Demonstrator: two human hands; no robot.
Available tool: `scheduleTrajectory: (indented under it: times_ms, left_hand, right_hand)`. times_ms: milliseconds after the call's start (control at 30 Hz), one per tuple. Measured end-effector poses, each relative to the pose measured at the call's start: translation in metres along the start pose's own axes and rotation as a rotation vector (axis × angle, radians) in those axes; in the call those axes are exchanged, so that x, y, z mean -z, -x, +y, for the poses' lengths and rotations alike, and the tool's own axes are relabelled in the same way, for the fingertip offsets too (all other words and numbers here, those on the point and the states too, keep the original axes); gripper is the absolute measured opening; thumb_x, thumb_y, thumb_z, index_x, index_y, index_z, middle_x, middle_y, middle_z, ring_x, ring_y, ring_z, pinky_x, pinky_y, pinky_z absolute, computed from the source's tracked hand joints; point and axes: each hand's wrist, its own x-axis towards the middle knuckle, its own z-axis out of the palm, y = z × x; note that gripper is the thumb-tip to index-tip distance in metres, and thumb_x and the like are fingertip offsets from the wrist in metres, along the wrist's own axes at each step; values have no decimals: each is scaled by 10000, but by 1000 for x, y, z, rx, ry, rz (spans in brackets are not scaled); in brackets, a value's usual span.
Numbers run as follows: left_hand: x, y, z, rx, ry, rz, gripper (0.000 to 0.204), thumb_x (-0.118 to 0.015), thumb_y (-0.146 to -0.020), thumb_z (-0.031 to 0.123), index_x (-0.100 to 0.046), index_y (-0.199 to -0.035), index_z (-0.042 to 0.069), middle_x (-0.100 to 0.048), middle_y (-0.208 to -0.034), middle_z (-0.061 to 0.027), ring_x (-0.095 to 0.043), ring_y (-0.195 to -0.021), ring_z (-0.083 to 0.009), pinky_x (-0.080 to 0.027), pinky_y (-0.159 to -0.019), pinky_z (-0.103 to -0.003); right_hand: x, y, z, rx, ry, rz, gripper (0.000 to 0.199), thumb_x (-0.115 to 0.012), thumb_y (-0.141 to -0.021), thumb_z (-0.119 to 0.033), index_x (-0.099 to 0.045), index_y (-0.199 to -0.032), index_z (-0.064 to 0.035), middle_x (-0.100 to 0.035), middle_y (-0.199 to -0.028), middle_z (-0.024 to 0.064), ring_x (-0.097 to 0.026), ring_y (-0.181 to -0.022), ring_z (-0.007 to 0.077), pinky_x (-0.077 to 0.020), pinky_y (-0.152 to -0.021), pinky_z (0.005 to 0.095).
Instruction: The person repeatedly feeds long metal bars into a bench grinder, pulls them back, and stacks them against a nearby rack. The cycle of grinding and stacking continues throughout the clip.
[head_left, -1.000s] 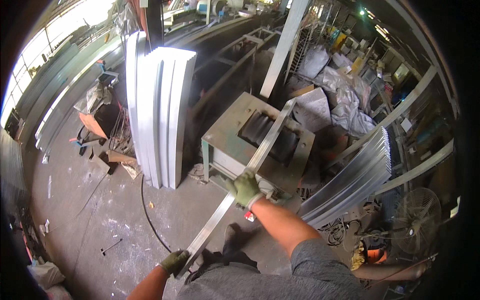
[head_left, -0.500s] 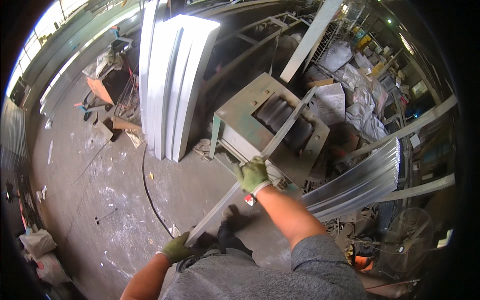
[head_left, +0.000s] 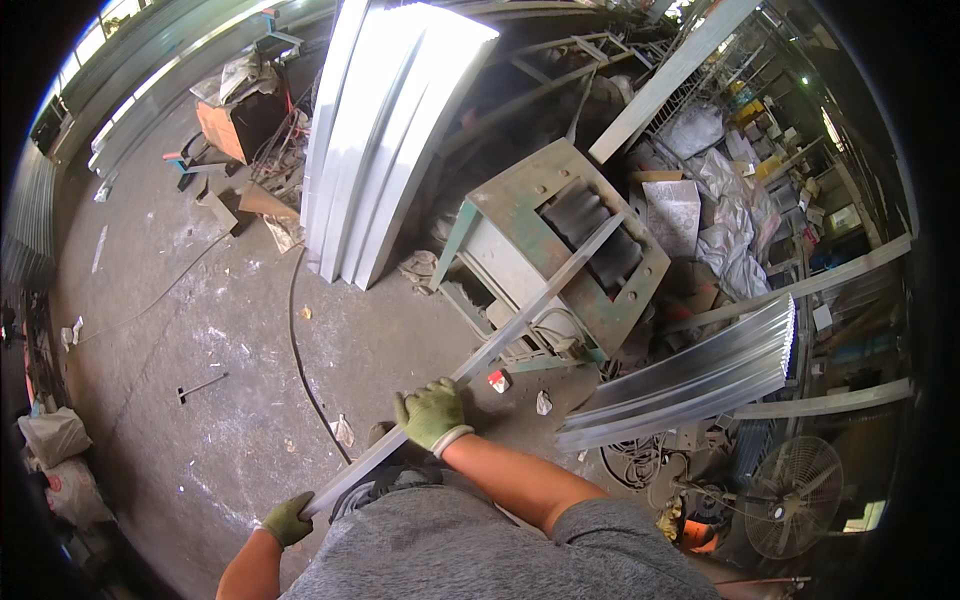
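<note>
I hold a long, narrow strip of shiny sheet metal with both gloved hands. My left hand grips its near end at the lower left. My right hand is closed on the strip further along. The far end of the strip lies across the dark rollers of a green and grey roller machine standing ahead of me. Both hands wear green work gloves.
Tall curved metal sheets lean upright beyond the machine's left side. A stack of corrugated sheets lies to the right. A black cable runs over the concrete floor. A fan stands lower right, sacks at left.
My view has shifted so the machine sits further right and closer. Both hands stay closed on the strip, which now reaches across the rollers.
</note>
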Motion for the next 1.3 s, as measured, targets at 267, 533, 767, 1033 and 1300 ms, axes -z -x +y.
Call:
scheduleTrajectory:
  times_ms: [267,533,767,1033,1300]
  left_hand:
    - [16,13,15,41,-61,65,570,-717,-929,267,-624,-1479,147,-766,-1223,-242,-737,-1136,-452,-590,-945,-517]
    - [12,-140,149,-50,-243,52,329,-695,-1027,326,-671,-1294,136,-781,-1014,-227,-753,-946,-487,-606,-806,-577]
    - [17,-266,300,-198,-291,28,302,-628,-1050,346,-672,-1225,104,-769,-1118,-272,-720,-1078,-502,-581,-912,-601]
    - [10,-448,502,-227,-463,-20,524,-529,-1073,431,-751,-1161,-35,-746,-1186,-338,-712,-1153,-505,-552,-1040,-569]
    - [8,-544,661,-241,-670,-12,557,-467,-1099,421,-792,-1203,-18,-740,-1293,-297,-703,-1262,-451,-563,-1077,-515]
  right_hand:
    - [4,-5,-4,13,-15,-66,486,-557,-1064,-377,-803,-728,-126,-795,-815,114,-745,-841,323,-458,-1009,522]
    - [51,-70,171,-36,92,119,416,-534,-1081,-336,-784,-894,-60,-782,-988,155,-704,-1029,359,-437,-1134,546]
    - [58,-51,242,-314,-161,704,507,-704,-1042,-207,-591,-1450,74,-569,-1515,324,-551,-1388,528,-447,-1184,584]
    - [-33,151,250,-798,-246,449,438,-667,-1040,-226,-652,-1404,17,-654,-1479,274,-637,-1345,452,-498,-1156,538]
    - [-66,346,234,-1456,-185,4,445,-579,-1076,-372,-736,-1335,-46,-706,-1424,219,-678,-1290,403,-543,-1096,518]
